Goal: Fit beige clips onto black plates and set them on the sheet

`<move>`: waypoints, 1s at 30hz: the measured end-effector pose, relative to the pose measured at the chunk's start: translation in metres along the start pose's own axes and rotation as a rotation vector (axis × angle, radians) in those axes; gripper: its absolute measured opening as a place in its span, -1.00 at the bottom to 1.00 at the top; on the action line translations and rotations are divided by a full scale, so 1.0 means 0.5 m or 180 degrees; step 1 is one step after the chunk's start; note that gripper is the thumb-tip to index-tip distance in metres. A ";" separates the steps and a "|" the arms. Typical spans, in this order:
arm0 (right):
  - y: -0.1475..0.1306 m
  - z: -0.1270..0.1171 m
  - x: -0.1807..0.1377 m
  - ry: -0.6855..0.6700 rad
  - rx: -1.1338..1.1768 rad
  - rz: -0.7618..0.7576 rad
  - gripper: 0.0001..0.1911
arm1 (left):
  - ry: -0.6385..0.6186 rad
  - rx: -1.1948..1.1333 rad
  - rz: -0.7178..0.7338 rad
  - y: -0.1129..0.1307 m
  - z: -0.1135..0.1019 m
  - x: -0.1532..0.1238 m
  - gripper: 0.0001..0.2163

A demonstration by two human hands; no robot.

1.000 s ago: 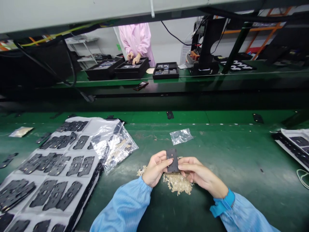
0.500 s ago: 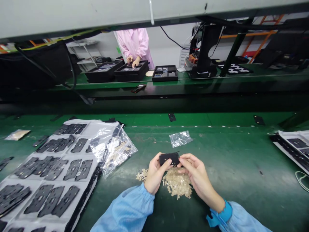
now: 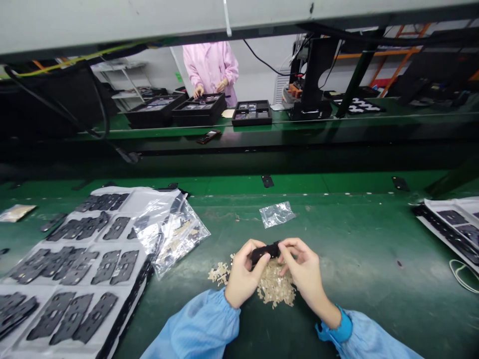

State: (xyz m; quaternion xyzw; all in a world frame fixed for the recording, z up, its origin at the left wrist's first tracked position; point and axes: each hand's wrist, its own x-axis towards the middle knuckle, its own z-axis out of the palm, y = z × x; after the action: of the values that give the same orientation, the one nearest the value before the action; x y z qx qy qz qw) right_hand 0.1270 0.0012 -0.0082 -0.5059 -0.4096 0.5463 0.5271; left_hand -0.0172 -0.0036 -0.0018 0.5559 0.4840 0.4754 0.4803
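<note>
Between my hands is a small flat black plastic part (image 3: 265, 253), tilted so that it shows as a narrow strip. My left hand (image 3: 245, 274) grips its left end, thumb in front and fingers behind. My right hand (image 3: 303, 267) pinches at its right end with thumb and forefinger; anything small between those fingertips is hidden. Beneath the hands lies a pile of small beige cut pieces (image 3: 275, 289). A smaller heap of beige pieces (image 3: 220, 273) sits left of it, partly behind my left hand.
To the left, a white compartment tray (image 3: 129, 294) holds many black parts, with a clear bag of beige pieces (image 3: 183, 234) over its corner. A small clear bag (image 3: 277, 214) lies ahead. Another tray (image 3: 445, 237) stands right. A person in pink (image 3: 211, 70) works behind black boxes.
The black part has tipped from showing its broad face to nearly edge-on. Both hands remain at its ends. The view has shifted slightly, and the person's hands behind have moved apart.
</note>
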 end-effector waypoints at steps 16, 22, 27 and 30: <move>-0.016 -0.009 0.012 -0.0349 0.1074 0.0852 -0.81 | 0.0014 0.0223 0.0141 -0.006 0.001 -0.005 -0.91; -0.022 -0.003 0.008 -0.0638 0.1142 0.0783 -0.81 | 0.0135 -0.0255 -0.0099 0.000 -0.002 0.003 -0.88; -0.017 0.000 0.012 -0.0521 0.0416 0.0323 -0.76 | 0.0140 -0.0456 0.0000 0.012 -0.009 0.004 -0.87; -0.014 -0.004 0.014 -0.0566 0.0110 -0.0035 -0.81 | 0.0064 -0.0579 -0.0142 0.017 -0.015 0.004 -0.82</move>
State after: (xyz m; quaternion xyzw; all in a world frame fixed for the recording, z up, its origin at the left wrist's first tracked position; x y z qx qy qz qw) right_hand 0.1305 0.0087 -0.0024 -0.4441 -0.4481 0.5931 0.5003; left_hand -0.0236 -0.0016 0.0072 0.4943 0.4559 0.5122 0.5343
